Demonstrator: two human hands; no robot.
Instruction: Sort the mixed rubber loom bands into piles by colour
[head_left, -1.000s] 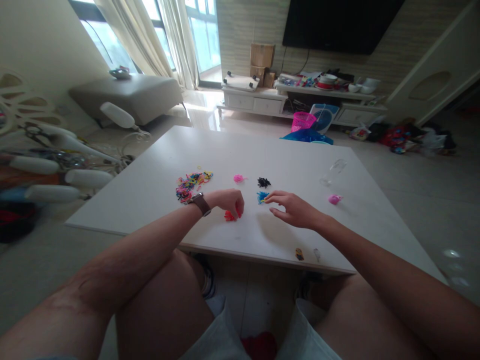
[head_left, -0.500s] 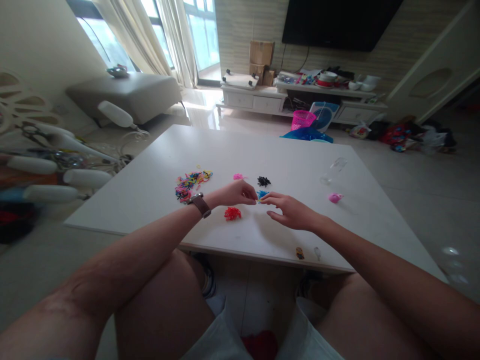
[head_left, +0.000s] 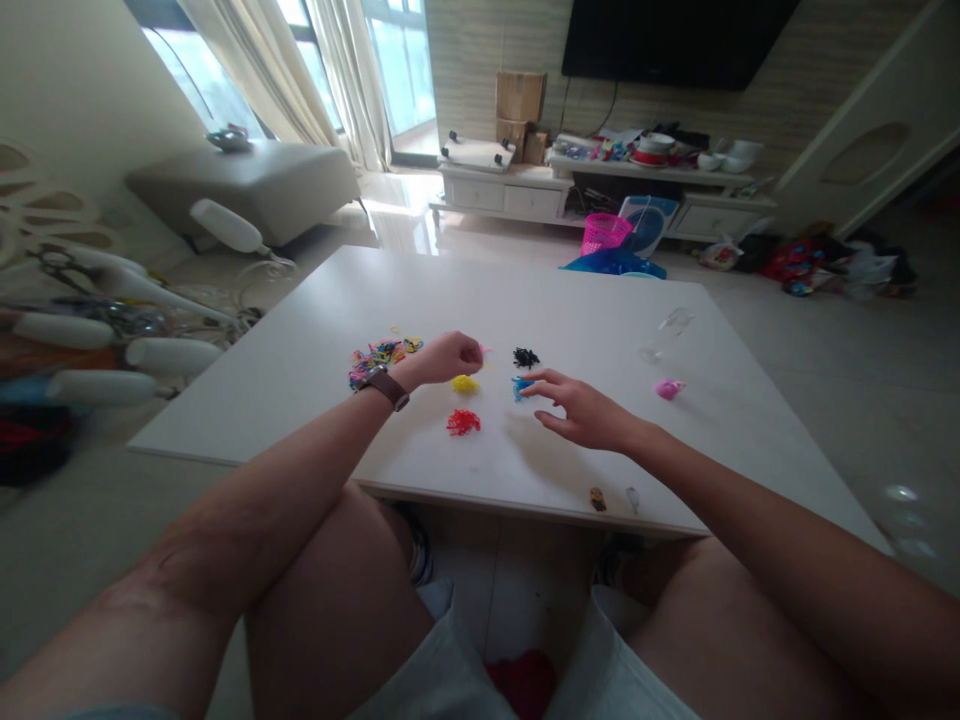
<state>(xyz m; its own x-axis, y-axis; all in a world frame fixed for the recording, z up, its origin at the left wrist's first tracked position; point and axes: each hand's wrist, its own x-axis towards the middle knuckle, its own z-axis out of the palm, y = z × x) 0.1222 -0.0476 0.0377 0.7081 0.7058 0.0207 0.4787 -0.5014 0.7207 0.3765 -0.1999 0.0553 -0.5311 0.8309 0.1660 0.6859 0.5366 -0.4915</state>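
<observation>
My left hand (head_left: 452,358), with a watch (head_left: 390,388) on its wrist, is closed above the table in front of the pink pile (head_left: 484,350). A thin yellow rubber band (head_left: 489,366) shows at its fingertips. Below that hand lie a yellow pile (head_left: 464,385) and a red pile (head_left: 464,423) of small bands. My right hand (head_left: 581,408) is open, fingers stretched over the edge of the blue pile (head_left: 519,388); nothing shows in it. Behind the blue bands sits a black pile (head_left: 526,357). A mixed heap of coloured bands (head_left: 375,358) is partly hidden by my left wrist.
On the white table (head_left: 600,310), a pink toy (head_left: 669,389) and a clear object (head_left: 675,322) stand to the right. Near the front edge lie a small yellow-brown figure (head_left: 597,499) and a clear piece (head_left: 632,499). A pink basket (head_left: 604,234) stands beyond the table.
My left hand has moved left and away from me, parting from my right fingers and uncovering the yellow pile. My right hand has stayed almost in place by the blue pile.
</observation>
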